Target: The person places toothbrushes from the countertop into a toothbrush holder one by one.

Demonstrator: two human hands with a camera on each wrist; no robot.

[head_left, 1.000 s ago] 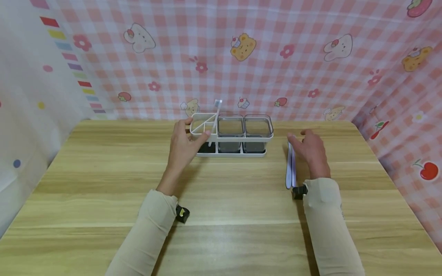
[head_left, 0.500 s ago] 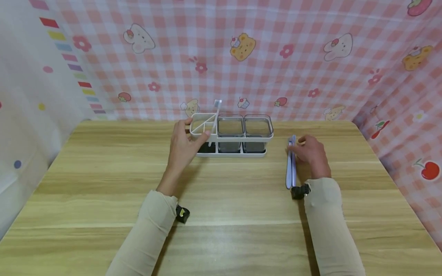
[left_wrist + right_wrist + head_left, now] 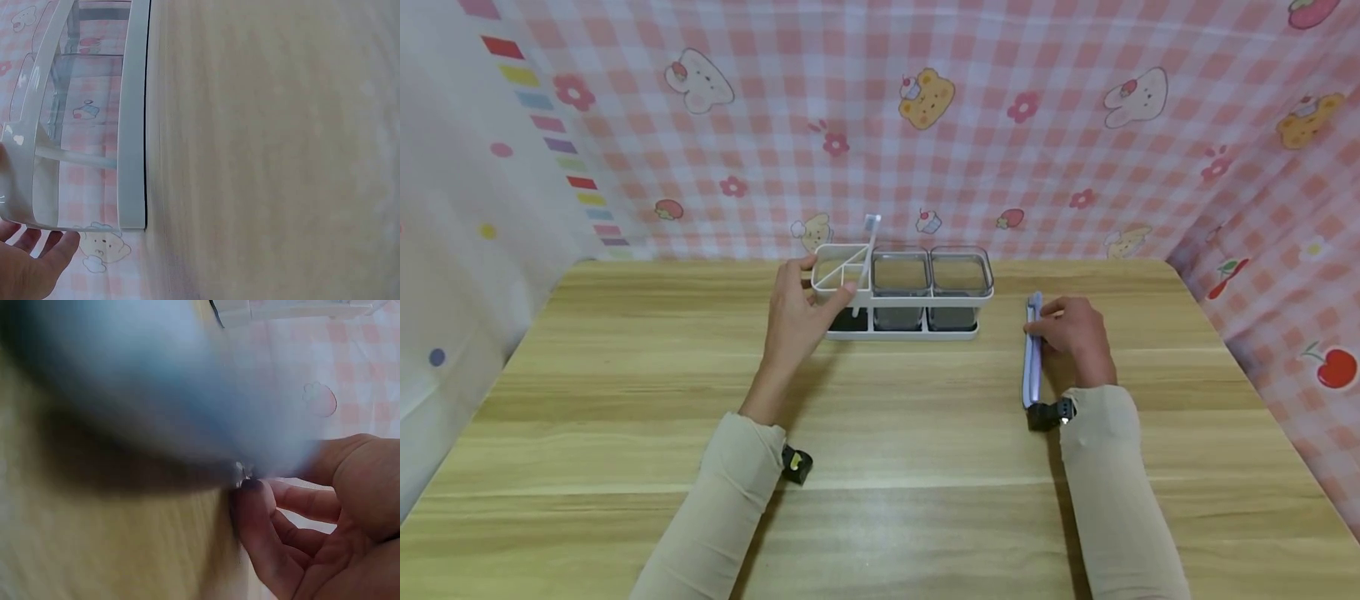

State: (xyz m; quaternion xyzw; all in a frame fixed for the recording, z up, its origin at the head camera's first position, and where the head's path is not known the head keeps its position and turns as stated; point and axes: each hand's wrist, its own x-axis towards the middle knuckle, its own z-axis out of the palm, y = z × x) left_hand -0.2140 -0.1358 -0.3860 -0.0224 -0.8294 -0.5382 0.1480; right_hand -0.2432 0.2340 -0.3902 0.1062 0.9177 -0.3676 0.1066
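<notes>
A white toothbrush holder with two clear grey cups stands at the table's back. A white toothbrush leans in its divided left section. My left hand grips the holder's left end, thumb in front and fingers around the side and back; the left wrist view shows the fingers at its end. To the right, my right hand pinches a slim light blue and lilac toothbrush pair near the upper end, thumb and forefinger together. In the right wrist view a handle blurs close to the camera.
The wooden table extends in front of the holder and to both sides. A pink checked curtain hangs right behind the holder and along the right side. A white curtain hangs on the left.
My right hand has drawn back slightly from the toothbrushes' top ends and closed its fingertips on them. Their lower ends have come closer together. The left hand and the holder stay in place.
</notes>
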